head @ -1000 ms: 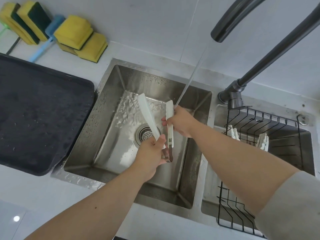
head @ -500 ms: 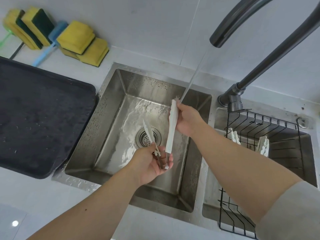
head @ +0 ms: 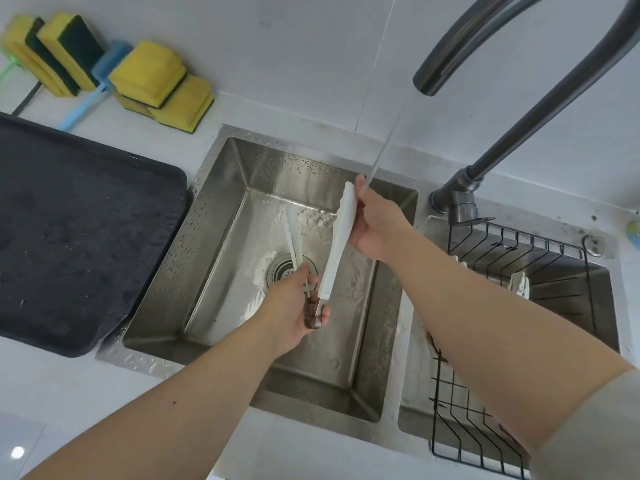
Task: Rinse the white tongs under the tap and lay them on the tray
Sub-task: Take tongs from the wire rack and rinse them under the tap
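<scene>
Now both hands, left hand (head: 291, 306) and right hand (head: 377, 226), grip white tongs (head: 341, 237) mid-sink (head: 221, 209), clear of walls.

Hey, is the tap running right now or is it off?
Running. A clear stream falls from the tap spout onto the white tongs above the sink.

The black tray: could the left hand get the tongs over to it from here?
Probably yes. The tray lies beside the sink, left of the left hand, with nothing standing between.
</scene>
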